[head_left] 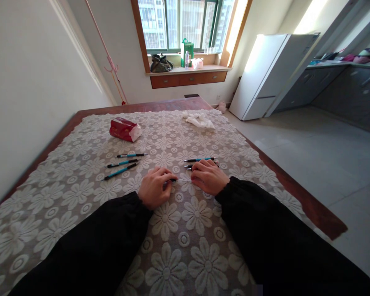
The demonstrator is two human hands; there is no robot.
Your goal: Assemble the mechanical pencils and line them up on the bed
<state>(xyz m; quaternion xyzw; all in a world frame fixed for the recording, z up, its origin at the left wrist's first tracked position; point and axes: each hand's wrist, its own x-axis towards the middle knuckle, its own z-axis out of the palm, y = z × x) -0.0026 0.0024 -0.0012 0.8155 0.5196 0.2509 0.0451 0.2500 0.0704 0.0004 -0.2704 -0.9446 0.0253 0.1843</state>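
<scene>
A dark pen (173, 180) lies on the lace cloth (172, 230) near the tabletop's (299, 193) middle, its end pinched in the grip of the left hand (153, 187); the right hand (208, 176), fingers curled, rests just right of it, whether holding anything I cannot tell. Two blue pens (200, 159) lie just beyond the right hand; three more pens (123, 163) lie left; a red tissue pack (124, 129) and white crumpled tissue (200, 120) sit far.

Red tissue pack (125, 129) far left on lace tablecloth (179, 230); crumpled white tissues (200, 119) far centre; white fridge (271, 74) far right.

Three pens (123, 163) lie on the surface (80, 197) left of both hands; more pens (200, 159) lie just behind the right hand (209, 176); a tissue pack (125, 129) sits farther back.
</scene>
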